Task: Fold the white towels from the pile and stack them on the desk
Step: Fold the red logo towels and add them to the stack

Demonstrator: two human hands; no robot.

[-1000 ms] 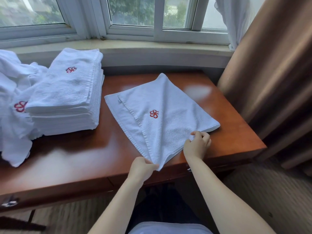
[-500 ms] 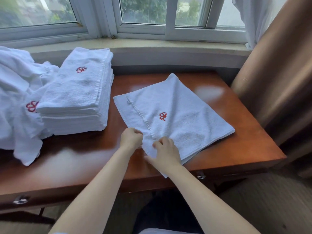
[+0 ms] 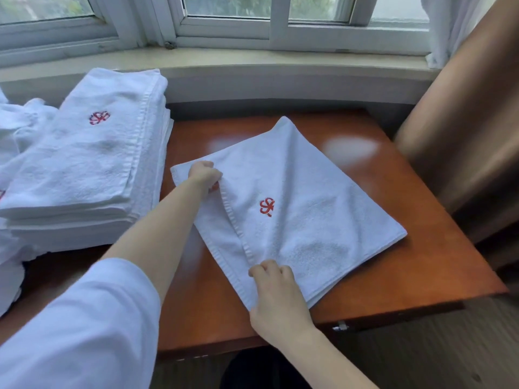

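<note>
Item: partly folded white towel (image 3: 303, 214), red monogram up, lying diagonally on the counter (image 3: 421, 276) under both your hands. Your left hand (image 3: 206, 175) is clamped on the hemmed edge at the towel's far-left corner; your right hand (image 3: 276, 293) is pinched shut on the same hemmed edge at the near corner. Holding both ends of that one edge likely lets you keep the top layer taut and squared over the layer beneath, ready for the next fold. Beside your left forearm: stack of folded towels (image 3: 92, 164), monogram up, resting on the counter, placed within reach so the finished piece can go straight on top. Beyond that stack, further left of your left hand: unfolded pile (image 3: 16, 127), only partly in view. Change from half a second ago: both hands were bunched close together at the near edge of the towel; your left has since travelled up the hem to the far corner while your right has stayed near the lower corner. The towel itself lies in much the same spot.
</note>
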